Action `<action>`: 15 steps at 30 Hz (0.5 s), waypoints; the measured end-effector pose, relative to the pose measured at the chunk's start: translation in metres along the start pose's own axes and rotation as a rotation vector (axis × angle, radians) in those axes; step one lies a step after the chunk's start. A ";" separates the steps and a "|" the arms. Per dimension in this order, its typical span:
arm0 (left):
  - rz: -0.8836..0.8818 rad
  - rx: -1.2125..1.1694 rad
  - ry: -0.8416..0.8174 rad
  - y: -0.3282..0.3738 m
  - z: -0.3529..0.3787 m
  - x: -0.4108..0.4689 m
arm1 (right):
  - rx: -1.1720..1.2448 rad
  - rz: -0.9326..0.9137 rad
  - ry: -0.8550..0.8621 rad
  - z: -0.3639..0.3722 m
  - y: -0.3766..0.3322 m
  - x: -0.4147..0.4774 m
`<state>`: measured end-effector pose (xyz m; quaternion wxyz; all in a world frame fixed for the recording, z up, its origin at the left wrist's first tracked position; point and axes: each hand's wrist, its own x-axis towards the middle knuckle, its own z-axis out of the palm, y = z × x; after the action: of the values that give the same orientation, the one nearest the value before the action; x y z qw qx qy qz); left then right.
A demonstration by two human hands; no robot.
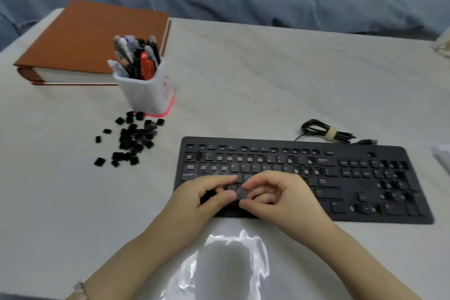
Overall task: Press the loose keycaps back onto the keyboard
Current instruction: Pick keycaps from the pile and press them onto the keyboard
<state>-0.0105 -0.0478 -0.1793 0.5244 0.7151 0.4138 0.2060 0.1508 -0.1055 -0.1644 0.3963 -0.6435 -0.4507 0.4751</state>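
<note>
Your left hand (pixel 207 196) and right hand (pixel 275 196) both pinch one keycap (pixel 241 194) with narrow fingers, just above the lower left rows of the one keyboard (pixel 304 178). The pile of loose keycaps (pixel 131 139), too many to count, lies left of it, beside one pen cup (pixel 148 90) and one binder (pixel 85 41). The table (pixel 267 75) behind the keyboard is free.

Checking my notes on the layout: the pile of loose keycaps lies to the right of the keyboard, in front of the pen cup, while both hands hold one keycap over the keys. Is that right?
Not quite. The head view shows the pile of loose keycaps to the left of the keyboard, not the right. The rest holds: it lies in front of the pen cup, and the left hand and right hand hold one keycap over the keys.
</note>
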 end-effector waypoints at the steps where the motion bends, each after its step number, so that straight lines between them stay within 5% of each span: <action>1: -0.042 -0.007 -0.003 0.003 0.008 0.003 | -0.016 0.025 0.024 -0.007 0.007 -0.002; 7: -0.387 -0.464 0.004 0.026 0.049 0.025 | -0.237 0.048 0.207 -0.061 0.046 -0.022; 15: -0.321 -0.412 0.011 0.034 0.075 0.034 | -0.408 0.034 0.423 -0.131 0.063 -0.034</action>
<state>0.0767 -0.0673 -0.1800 0.6828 0.5172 0.4741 0.2039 0.2856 -0.1661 -0.1846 0.3359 -0.8021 -0.4336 0.2364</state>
